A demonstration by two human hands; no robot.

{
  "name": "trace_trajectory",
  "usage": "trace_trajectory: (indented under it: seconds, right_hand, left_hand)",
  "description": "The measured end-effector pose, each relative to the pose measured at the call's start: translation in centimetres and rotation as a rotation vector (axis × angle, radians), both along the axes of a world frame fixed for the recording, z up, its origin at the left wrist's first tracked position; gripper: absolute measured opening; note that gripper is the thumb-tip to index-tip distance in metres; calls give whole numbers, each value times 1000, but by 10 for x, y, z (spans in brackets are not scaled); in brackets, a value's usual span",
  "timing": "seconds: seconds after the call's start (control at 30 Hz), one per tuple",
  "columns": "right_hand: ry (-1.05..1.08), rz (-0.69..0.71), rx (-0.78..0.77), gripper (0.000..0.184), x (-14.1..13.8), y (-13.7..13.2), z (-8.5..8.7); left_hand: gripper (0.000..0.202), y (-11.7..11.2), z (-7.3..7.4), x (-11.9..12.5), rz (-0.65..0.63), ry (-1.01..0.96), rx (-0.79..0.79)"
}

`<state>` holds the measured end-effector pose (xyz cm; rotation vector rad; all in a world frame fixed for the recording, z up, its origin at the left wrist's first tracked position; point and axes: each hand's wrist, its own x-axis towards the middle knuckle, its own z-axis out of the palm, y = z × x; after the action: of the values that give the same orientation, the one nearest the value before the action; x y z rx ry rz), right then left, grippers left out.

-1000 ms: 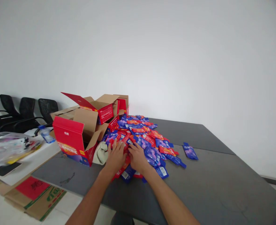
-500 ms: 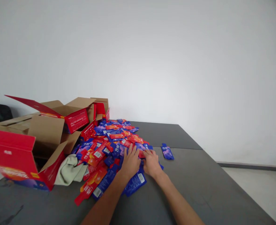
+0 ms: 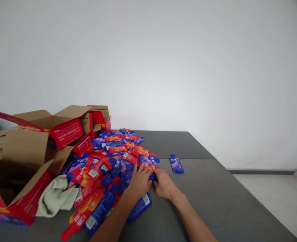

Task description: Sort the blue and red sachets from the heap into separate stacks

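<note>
My left hand [image 3: 139,183] lies over the right edge of a pile of packets, its fingers spread across them. Close beside it, my right hand [image 3: 165,185] has its fingers bent around a blue packet [image 3: 153,176] between the two hands. My fingers cover much of this packet. Just beyond my fingertips are a purple-blue packet [image 3: 148,160] and some red ones. Another blue packet [image 3: 139,208], with a white barcode label, sits partly under my left forearm. The pile [image 3: 87,174] mixes flat red-orange and blue packets, each with a narrow neck.
Several open red cartons [image 3: 66,132] with brown flaps stand left of the pile. A pale green cloth [image 3: 59,196] is crumpled beside the nearest carton [image 3: 34,198]. One blue packet [image 3: 176,164] lies apart on the dark table [image 3: 203,195]. A white wall rises behind.
The view has shifted right, so cartons and pile appear further left. My right hand's fingers have moved onto the blue packet between my hands, showing more of it.
</note>
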<state>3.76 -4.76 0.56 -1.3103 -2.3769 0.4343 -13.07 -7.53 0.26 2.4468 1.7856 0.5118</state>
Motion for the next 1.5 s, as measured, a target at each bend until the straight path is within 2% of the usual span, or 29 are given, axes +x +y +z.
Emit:
trace_trajectory:
  seconds: [0.1, 0.17, 0.23, 0.3, 0.4, 0.5, 0.57, 0.63, 0.7, 0.77, 0.9, 1.0, 1.13, 1.2, 1.27, 1.37, 1.43, 1.5]
  right_hand:
    - [140, 102, 17, 48, -6, -8, 5]
    - [189, 111, 15, 37, -11, -14, 9]
    - [229, 117, 21, 31, -15, -18, 14]
    - [281, 125, 33, 31, -16, -18, 16]
    - [400, 46, 70, 25, -12, -13, 16]
    - [559, -109, 105, 27, -8, -8, 17]
    - [705, -169, 36, 33, -7, -6, 18]
    - [902, -179, -103, 38, -8, -5, 19]
    - [1077, -169, -236, 42, -9, -4, 19]
    - [1163, -187, -297, 41, -8, -3, 18]
    - [1164, -290, -265, 39, -3, -1, 17]
    - [1153, -317, -244, 39, -2, -2, 18]
    - [1096, -268, -259, 37, -2, -3, 18]
    - [1061, -289, -237, 38, 0, 0, 15]
    - [1022, -339, -192, 41, 3, 3, 10]
    - [955, -385, -129, 42, 9, 9, 1]
    - [902, -375, -109, 43, 14, 12, -5]
    - [851, -348, -108, 43, 20, 18, -10]
  left_hand:
    - [46, -5, 0, -13, 83, 14, 41]
    - [39, -6, 1, -21, 120, -6, 68]
    - [32, -5, 3, -26, 109, -67, 95]
    - [30, -2, 6, -28, 42, -164, 99]
    - [27, 0, 13, -28, -20, -333, 43]
    - [25, -1, 20, -27, 70, -479, 1]
    - [21, -3, 23, -26, 145, -565, -13]
    - [16, -4, 25, -25, 171, -656, -34]
    - [16, -6, 25, -21, 147, -751, -82]
    - [21, -7, 24, -16, 108, -844, -169]
    - [22, -9, 18, -7, 22, -1005, -374]
    - [23, -9, 14, -6, -51, -1062, -470]
    - [20, -6, 6, -8, -43, -1054, -508]
    - [20, -6, 4, -6, -22, -1055, -539]
    - [21, -7, 4, -3, -24, -1064, -557]
    - [17, -11, 6, 3, -75, -1056, -501]
    - [15, -11, 7, 9, -100, -1079, -495]
    - [20, -8, 5, 16, -69, -1157, -525]
